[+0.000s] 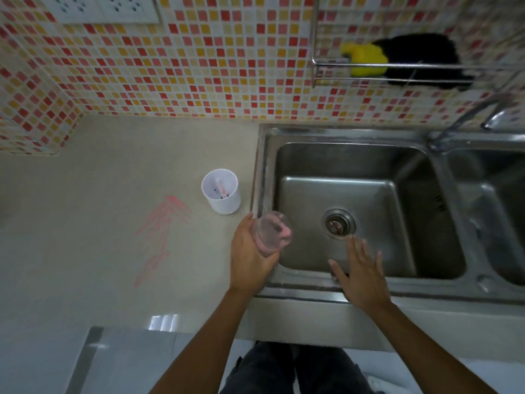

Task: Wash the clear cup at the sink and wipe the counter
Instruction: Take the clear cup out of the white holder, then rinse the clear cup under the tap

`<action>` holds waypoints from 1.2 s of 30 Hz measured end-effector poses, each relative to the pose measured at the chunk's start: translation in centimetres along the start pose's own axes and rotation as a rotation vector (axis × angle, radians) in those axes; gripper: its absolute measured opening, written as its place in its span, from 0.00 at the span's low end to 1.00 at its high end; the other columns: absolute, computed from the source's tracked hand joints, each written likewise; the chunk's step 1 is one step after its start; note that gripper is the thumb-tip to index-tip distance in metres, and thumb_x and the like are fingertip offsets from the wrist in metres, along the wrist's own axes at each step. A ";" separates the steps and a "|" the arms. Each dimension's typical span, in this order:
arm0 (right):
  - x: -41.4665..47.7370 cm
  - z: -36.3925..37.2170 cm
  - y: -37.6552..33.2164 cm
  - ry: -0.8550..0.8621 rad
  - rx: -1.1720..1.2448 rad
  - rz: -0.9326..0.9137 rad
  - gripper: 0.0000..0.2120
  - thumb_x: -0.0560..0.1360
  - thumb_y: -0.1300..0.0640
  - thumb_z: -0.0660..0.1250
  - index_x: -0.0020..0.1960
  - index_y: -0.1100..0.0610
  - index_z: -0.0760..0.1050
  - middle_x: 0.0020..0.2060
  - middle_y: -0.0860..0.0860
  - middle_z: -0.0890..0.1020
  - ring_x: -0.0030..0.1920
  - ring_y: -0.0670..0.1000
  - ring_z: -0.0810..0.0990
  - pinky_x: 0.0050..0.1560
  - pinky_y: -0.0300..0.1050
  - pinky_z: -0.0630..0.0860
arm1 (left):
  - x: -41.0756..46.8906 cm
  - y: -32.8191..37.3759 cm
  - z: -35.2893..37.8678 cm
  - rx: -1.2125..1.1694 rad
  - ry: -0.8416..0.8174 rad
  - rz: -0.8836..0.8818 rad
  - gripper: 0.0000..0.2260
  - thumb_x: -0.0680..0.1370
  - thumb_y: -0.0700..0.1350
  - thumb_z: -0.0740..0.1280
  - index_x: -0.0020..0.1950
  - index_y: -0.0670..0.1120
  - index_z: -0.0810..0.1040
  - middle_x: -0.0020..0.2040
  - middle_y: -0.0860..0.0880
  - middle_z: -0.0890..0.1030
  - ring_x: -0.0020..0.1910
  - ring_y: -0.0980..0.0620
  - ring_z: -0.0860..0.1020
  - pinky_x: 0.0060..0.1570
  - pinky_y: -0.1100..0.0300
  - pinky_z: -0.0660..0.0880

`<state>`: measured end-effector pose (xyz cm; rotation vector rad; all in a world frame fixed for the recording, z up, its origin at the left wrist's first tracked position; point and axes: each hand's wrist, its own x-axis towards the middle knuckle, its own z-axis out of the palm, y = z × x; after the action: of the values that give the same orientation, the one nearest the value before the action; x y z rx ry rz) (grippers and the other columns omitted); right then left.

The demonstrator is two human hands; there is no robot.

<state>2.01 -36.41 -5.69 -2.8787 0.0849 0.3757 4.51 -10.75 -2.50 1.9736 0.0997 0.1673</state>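
Your left hand [250,258] is gripping the clear cup [271,233], with fingers and thumb curling round its lower part. The cup is tilting so that its mouth is facing up toward the camera. It is hanging over the front left corner of the sink [265,166], just past the line where the counter [99,194] is meeting the steel rim. Pink residue [285,231] is clinging inside the cup near its mouth.

Your right hand [362,275] is holding nothing. Its fingers are lying straight and spreading wide, palm down, over the front rim of the same basin, with the fingertips pointing toward the drain [339,224]. You cannot tell whether the palm is touching the rim or hovering above it.

The sink is showing 2 basins. You are working at the left 1, and the faucet [468,115] is angling down over the divider between them. Whether water is running is not clear.

On the counter, a pink smear [163,231] is streaking across the surface to the left of your left hand, well apart from the sink. A white cup [221,191] is standing upright near the sink's left rim, between the smear and the basin, with something small and pinkish lying inside it.

On the tiled wall [199,66], a wire rack [315,64] is carrying a yellow cloth [366,59] and a black cloth [420,61], the 2 touching side by side
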 end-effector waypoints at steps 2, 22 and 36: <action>0.4 -0.5 1.2 -0.008 -0.044 0.009 0.41 0.75 0.30 0.37 0.78 0.55 0.39 0.78 0.52 0.45 0.77 0.52 0.40 0.73 0.54 0.33 | 0.7 1.1 1.9 0.069 -0.098 0.086 0.28 0.67 0.54 0.75 0.63 0.52 0.70 0.59 0.53 0.77 0.58 0.55 0.77 0.61 0.54 0.75; 2.1 -1.7 8.6 -0.160 -0.097 0.177 0.34 0.80 0.39 0.38 0.78 0.60 0.41 0.78 0.56 0.44 0.78 0.55 0.42 0.75 0.59 0.38 | 3.0 4.8 11.8 1.251 -0.398 0.384 0.35 0.68 0.43 0.75 0.71 0.48 0.62 0.64 0.42 0.71 0.65 0.42 0.69 0.74 0.44 0.55; 2.5 -3.4 9.7 -0.119 -0.028 0.056 0.40 0.75 0.35 0.31 0.78 0.60 0.40 0.78 0.55 0.45 0.78 0.55 0.42 0.74 0.57 0.37 | 3.3 7.6 14.5 1.277 -0.304 0.104 0.34 0.73 0.44 0.70 0.74 0.49 0.57 0.70 0.41 0.66 0.72 0.41 0.62 0.74 0.39 0.49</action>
<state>4.37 -46.74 -5.38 -2.8784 0.1403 0.5619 10.12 -26.38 -0.94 3.2498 -0.1379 -0.1963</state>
